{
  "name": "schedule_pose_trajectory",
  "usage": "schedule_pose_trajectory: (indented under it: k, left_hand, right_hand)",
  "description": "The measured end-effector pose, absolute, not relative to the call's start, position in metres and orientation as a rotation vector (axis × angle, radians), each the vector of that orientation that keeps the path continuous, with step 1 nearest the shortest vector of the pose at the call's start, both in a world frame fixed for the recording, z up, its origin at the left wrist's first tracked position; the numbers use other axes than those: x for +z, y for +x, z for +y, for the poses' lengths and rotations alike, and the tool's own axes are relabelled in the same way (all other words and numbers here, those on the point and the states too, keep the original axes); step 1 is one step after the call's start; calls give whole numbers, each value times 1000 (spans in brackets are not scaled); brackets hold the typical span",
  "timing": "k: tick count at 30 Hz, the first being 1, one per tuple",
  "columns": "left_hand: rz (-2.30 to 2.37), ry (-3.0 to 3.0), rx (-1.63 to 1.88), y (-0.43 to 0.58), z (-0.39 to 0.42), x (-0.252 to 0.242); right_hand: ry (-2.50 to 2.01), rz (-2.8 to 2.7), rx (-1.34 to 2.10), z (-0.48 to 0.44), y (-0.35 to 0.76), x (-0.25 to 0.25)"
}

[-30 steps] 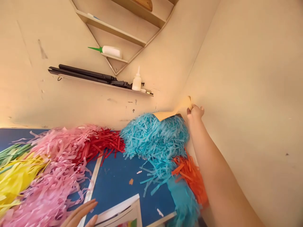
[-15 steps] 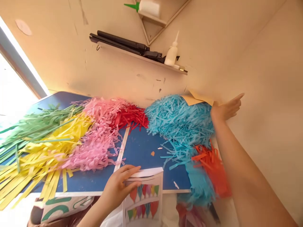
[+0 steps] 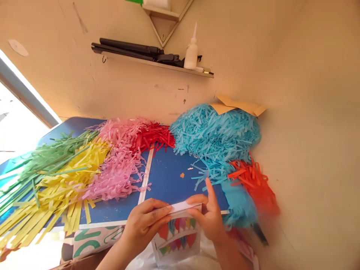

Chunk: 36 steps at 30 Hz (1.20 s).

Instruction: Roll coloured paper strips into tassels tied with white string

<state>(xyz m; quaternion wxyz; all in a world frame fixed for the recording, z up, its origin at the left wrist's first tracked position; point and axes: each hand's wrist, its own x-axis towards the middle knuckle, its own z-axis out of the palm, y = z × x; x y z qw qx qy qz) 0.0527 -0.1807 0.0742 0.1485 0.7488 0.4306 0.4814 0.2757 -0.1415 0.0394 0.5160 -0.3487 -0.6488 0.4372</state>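
Note:
My left hand [image 3: 146, 221] and my right hand [image 3: 208, 219] both grip the top edge of a white printed card [image 3: 180, 228] at the near edge of the blue table [image 3: 168, 180]. The card shows rows of coloured bunting flags and stands tilted towards me. My right index finger sticks up; the other fingers pinch the card. Behind my right hand lies a heap of light blue shredded paper [image 3: 216, 131]. A tan folded paper [image 3: 239, 105] rests on top of that heap, against the wall.
Shredded paper lies in heaps across the table: orange [image 3: 253, 182], red [image 3: 153, 137], pink [image 3: 118, 165], yellow [image 3: 59, 187], green [image 3: 42, 157]. A wall shelf [image 3: 157, 63] holds a white glue bottle [image 3: 191, 48] and a long black tool [image 3: 132, 48]. A wall closes the right side.
My right hand left the tan paper by the wall and came back to the card. My left hand slid up onto the card's top edge. The view dropped lower.

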Motion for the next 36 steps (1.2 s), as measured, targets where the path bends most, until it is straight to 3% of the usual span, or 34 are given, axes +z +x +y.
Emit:
schedule_pose_trajectory:
  k: [5,8,15,28,36]
  left_hand:
    - [1304,2286,1569,53,-205,162]
    - [1417,2176,1656,54,-210,188]
    - [1093,2361,1812,43,-167,168]
    - [1100,2261,1852,33,-161,136]
    - [1170,2791,1329,39,-157,174]
  right_hand:
    - [-482,-1520,775,-138,268,126]
    - [-329,-1420,726,-135,260,150]
    - [-295,-1349,838,-104,247,119]
    - [-379,-1447,864,-94,245,109]
    - [-319,-1438,952,-93,243,113]
